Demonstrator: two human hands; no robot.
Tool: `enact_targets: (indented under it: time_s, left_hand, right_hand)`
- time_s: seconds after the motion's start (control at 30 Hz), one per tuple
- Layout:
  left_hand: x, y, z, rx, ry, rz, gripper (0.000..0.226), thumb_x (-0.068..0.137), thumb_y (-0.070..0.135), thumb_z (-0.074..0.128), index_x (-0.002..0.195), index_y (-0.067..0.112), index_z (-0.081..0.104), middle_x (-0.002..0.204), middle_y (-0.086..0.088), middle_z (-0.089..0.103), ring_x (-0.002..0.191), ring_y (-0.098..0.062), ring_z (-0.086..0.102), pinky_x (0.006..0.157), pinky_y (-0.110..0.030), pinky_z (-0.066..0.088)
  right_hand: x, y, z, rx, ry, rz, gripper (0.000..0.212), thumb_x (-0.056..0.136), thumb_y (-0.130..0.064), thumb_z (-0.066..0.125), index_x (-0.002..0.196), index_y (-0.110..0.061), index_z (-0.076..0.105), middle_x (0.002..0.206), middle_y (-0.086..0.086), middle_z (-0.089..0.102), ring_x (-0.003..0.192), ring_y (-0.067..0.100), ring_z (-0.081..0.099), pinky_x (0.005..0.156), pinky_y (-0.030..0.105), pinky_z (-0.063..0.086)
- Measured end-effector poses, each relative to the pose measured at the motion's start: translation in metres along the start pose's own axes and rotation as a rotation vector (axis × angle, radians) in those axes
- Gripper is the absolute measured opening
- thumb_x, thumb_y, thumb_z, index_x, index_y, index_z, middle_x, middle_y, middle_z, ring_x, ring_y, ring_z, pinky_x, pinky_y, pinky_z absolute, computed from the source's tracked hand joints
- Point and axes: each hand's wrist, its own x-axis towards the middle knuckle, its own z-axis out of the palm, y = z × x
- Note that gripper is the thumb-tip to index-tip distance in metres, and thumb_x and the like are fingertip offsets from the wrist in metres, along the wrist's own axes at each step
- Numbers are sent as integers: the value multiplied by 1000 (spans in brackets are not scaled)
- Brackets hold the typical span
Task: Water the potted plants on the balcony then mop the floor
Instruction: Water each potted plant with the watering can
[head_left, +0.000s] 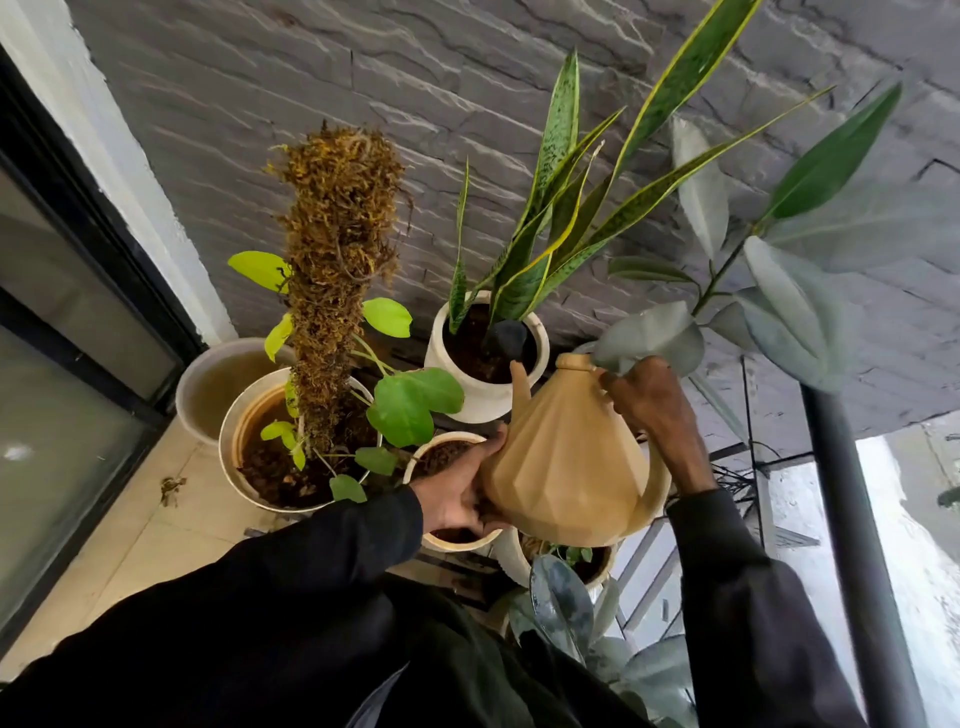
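One watering can (566, 467), tan and faceted, is held at frame centre over the pots and tipped toward 11 o'clock; its black rose (506, 335) sits over the soil of the snake plant pot (483, 400). Two hands are counted. The right hand (652, 410) is curled round the top of the can's handle (655, 488), at 1 o'clock of the can body. The left hand (457, 493) is laid flat against the can's lower flank at 9 o'clock, fingers straight, thumb up along the side. Five containers are counted: the white snake plant pot at 12 o'clock, a large pot (228, 447) with a moss pole (337, 260) at 9 o'clock, a small cream pot (452, 543) partly covered by the left hand, a white pot (511, 558) mostly hidden under the can at 6 o'clock, and a bucket (208, 395) at 10 o'clock with no plant seen in it. Grey-green rubber plant leaves (789, 306) overlap the right hand's fingers at 2 o'clock; their pot is not seen. A slate wall (260, 104) is behind, a black post (857, 545) at 4 o'clock, a dark door frame (98, 218) at 9 o'clock, and floor tiles (156, 530) at 8 o'clock.
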Motion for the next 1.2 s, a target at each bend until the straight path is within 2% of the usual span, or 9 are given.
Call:
enact_targets:
  time_s: [0.13, 0.3, 0.43, 0.67, 0.8, 0.9, 1.0, 1.13, 1.2]
  left_hand:
    - [2, 3, 6, 10, -3, 7, 98, 63, 83, 72, 130, 13, 62, 129, -13, 65, 121, -34, 58, 99, -51, 53]
    - [10, 4, 6, -19, 9, 20, 108, 51, 81, 82, 132, 12, 62, 129, -15, 67, 121, -36, 61, 99, -56, 52]
    - [14, 3, 7, -25, 3, 26, 107, 51, 80, 83, 131, 11, 62, 128, -16, 68, 121, -37, 61, 102, -58, 50]
    - [14, 0, 8, -32, 6, 24, 106, 52, 78, 82, 131, 10, 61, 130, -16, 66, 122, -37, 60, 103, -58, 49]
    - [12, 1, 8, -39, 10, 25, 105, 53, 78, 81, 130, 10, 61, 130, -16, 66, 122, -37, 59, 103, -58, 49]
    - [11, 1, 7, -47, 10, 21, 107, 50, 77, 84, 130, 10, 60, 130, -16, 66, 122, -38, 59, 103, -60, 49]
    - [4, 1, 10, -38, -8, 8, 94, 63, 77, 77, 126, 9, 60, 127, -16, 64, 122, -36, 58, 106, -57, 48]
    - [-1, 0, 9, -19, -14, 1, 81, 74, 75, 71, 120, 9, 59, 124, -16, 63, 120, -36, 57, 107, -56, 47]
    - [0, -1, 7, -10, -10, -1, 77, 75, 73, 71, 117, 10, 59, 123, -16, 63, 118, -35, 57, 106, -55, 47]
  right_hand:
    - [5, -6, -8, -10, -16, -7, 28, 100, -26, 64, 96, 2, 70, 81, 18, 73, 62, 30, 68, 50, 30, 47]
    - [10, -11, -14, -15, -31, 14, 32, 100, -28, 64, 95, 4, 70, 82, 18, 72, 66, 31, 68, 50, 29, 47]
    - [11, -12, -16, -10, -35, -9, 28, 102, -25, 64, 98, 3, 70, 81, 15, 71, 64, 28, 66, 51, 31, 50]
    - [7, -8, -16, -29, -38, -4, 31, 101, -28, 64, 96, 2, 71, 79, 15, 72, 66, 32, 71, 54, 35, 53]
    - [6, -6, -13, -8, -41, -7, 32, 103, -27, 63, 101, 4, 70, 72, 10, 66, 57, 25, 63, 50, 29, 47]
    - [5, -5, -12, -5, -39, -24, 33, 103, -29, 63, 104, 4, 69, 75, 10, 65, 57, 23, 61, 49, 29, 46]
    - [5, -4, -12, -12, -32, -26, 34, 103, -29, 64, 102, 4, 69, 81, 16, 71, 63, 29, 67, 54, 35, 54]
    - [3, 5, -7, 14, -9, -44, 31, 102, -26, 64, 98, 4, 70, 77, 14, 70, 58, 28, 65, 50, 32, 49]
    - [-2, 12, -1, 43, -7, -45, 29, 102, -24, 64, 96, 3, 70, 81, 15, 72, 61, 28, 66, 52, 35, 52]
